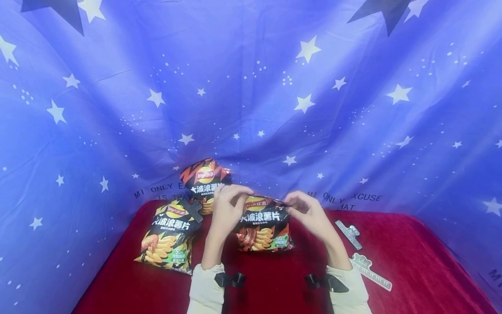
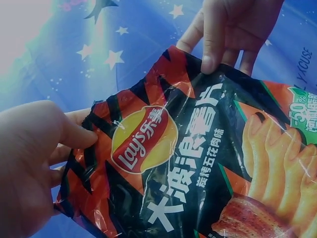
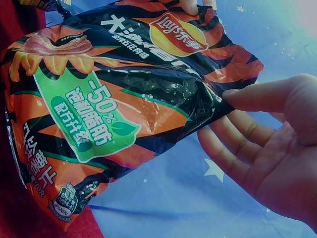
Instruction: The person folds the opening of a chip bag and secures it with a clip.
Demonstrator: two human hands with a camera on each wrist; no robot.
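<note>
An orange and black Lay's chip bag (image 1: 262,224) stands upright on the red table cloth (image 1: 282,279). My left hand (image 1: 239,194) pinches its top left corner, thumb on the front and fingers behind. My right hand (image 1: 291,205) pinches the top right corner the same way. In the left wrist view my left hand (image 2: 81,134) holds the bag (image 2: 188,158) at the sealed edge, and the right hand (image 2: 210,59) grips farther along it. The right wrist view shows the bag (image 3: 124,109) with my right hand (image 3: 218,111) at its corner, thumb tip on the foil.
A yellow and black chip bag (image 1: 170,235) lies at the left. A red-orange bag (image 1: 204,179) stands behind it against the blue star-printed backdrop (image 1: 274,87). Two long sealing clips (image 1: 348,234) (image 1: 370,271) lie on the cloth at the right.
</note>
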